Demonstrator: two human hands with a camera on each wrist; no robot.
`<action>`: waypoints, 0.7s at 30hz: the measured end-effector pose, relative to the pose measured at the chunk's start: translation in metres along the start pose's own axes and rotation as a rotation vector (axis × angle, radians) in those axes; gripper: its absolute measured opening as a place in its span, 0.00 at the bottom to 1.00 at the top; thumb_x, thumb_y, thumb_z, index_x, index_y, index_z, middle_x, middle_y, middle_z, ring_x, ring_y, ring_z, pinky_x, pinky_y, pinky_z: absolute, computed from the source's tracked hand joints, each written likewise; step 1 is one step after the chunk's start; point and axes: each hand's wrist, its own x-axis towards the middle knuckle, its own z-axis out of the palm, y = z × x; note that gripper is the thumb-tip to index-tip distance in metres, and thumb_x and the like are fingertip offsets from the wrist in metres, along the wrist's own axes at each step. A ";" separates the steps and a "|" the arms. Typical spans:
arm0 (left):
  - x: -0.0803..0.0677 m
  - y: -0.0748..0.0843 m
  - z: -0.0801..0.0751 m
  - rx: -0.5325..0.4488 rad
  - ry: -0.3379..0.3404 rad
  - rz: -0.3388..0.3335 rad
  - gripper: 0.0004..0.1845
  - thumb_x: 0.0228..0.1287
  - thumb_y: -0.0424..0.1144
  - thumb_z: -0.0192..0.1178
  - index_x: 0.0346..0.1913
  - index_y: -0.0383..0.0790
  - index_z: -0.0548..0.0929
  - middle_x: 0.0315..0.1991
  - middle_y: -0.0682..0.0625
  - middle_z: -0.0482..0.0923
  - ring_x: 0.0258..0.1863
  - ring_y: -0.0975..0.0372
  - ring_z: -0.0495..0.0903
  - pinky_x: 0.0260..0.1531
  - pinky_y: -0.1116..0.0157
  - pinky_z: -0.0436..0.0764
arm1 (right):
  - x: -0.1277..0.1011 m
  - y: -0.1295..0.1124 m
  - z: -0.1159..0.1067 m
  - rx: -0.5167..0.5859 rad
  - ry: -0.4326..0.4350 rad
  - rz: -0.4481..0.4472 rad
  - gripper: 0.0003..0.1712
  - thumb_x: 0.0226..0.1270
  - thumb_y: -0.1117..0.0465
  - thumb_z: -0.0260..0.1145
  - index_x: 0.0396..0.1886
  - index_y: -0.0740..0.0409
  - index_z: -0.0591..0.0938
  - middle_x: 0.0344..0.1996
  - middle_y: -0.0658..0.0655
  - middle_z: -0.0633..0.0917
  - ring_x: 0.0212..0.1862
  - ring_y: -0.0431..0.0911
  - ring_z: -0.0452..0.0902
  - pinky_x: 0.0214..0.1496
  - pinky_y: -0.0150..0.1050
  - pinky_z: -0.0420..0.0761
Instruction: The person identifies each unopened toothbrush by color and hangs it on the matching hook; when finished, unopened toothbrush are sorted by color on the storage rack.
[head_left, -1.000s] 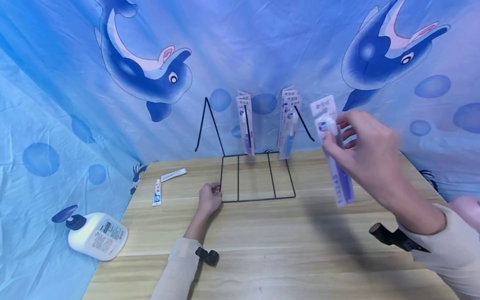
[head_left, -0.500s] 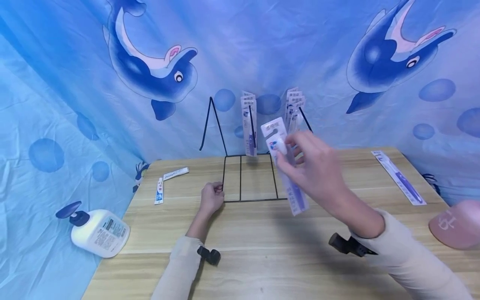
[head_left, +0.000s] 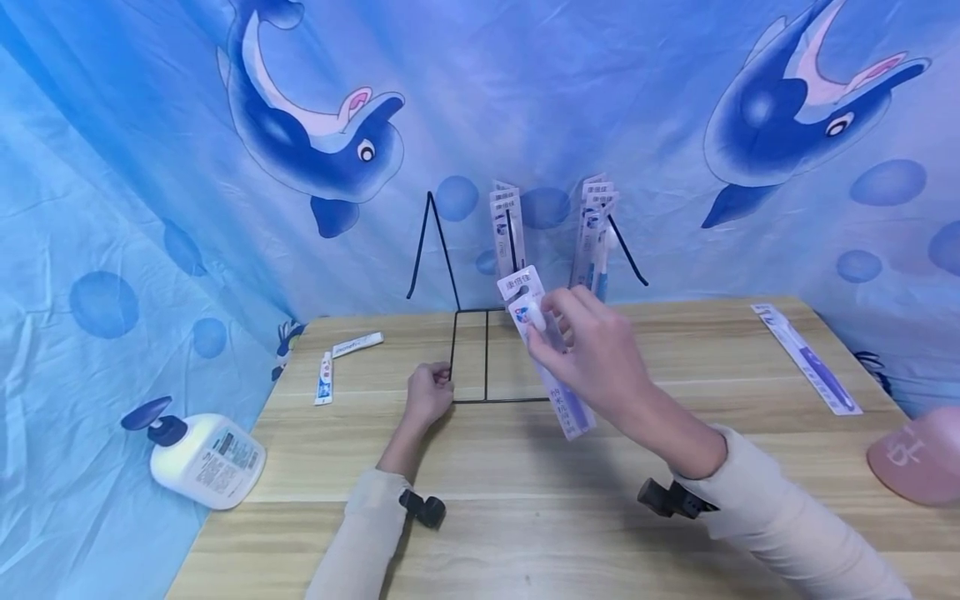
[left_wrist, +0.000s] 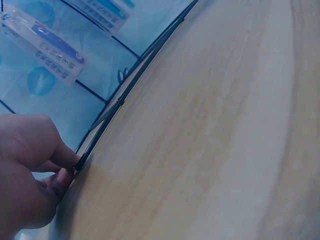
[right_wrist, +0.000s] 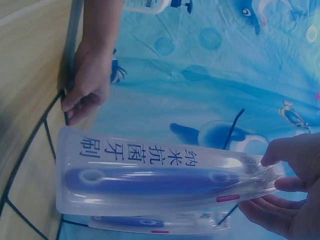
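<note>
My right hand (head_left: 596,354) pinches a packaged purple toothbrush (right_wrist: 150,180) near the top of its pack. In the head view the pack tilts in front of the middle prong of a black wire rack (head_left: 454,350). Several packaged toothbrushes (head_left: 505,204) hang on that middle prong, and another group of packaged toothbrushes (head_left: 600,200) hangs on the right prong. The left prong (head_left: 420,242) carries nothing. My left hand (head_left: 429,396) pinches the left front corner of the rack's base, as the left wrist view shows with the wire (left_wrist: 82,160) between thumb and finger.
One more packaged purple toothbrush (head_left: 810,358) lies at the right of the wooden table (head_left: 525,533), behind a pink object (head_left: 915,458). At the left lie a toothpaste tube (head_left: 324,379), a small white box (head_left: 357,344) and a white pump bottle (head_left: 210,462). A dolphin-print curtain (head_left: 637,100) hangs behind.
My right hand has carried the packaged toothbrush leftward from the right side to the front of the middle prong. The left hand keeps its grip on the rack.
</note>
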 end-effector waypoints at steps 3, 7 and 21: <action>0.000 0.001 0.001 -0.006 0.000 -0.019 0.19 0.55 0.19 0.58 0.52 0.22 0.81 0.37 0.40 0.79 0.37 0.54 0.78 0.41 0.63 0.83 | -0.001 0.005 0.005 0.002 -0.015 0.013 0.11 0.58 0.64 0.72 0.39 0.62 0.81 0.31 0.57 0.81 0.27 0.45 0.76 0.23 0.33 0.77; 0.000 0.002 0.001 -0.001 -0.001 -0.027 0.19 0.56 0.19 0.58 0.53 0.22 0.81 0.38 0.40 0.78 0.38 0.54 0.78 0.41 0.63 0.83 | 0.002 0.012 0.013 -0.004 -0.029 0.011 0.11 0.59 0.64 0.71 0.39 0.62 0.80 0.32 0.57 0.81 0.30 0.45 0.75 0.25 0.33 0.76; -0.001 0.002 0.000 -0.003 0.002 -0.017 0.20 0.54 0.19 0.57 0.52 0.21 0.81 0.38 0.39 0.78 0.38 0.52 0.79 0.42 0.60 0.84 | 0.046 0.053 0.064 -0.063 -0.005 0.131 0.10 0.63 0.62 0.67 0.37 0.60 0.74 0.32 0.57 0.74 0.31 0.48 0.70 0.28 0.38 0.75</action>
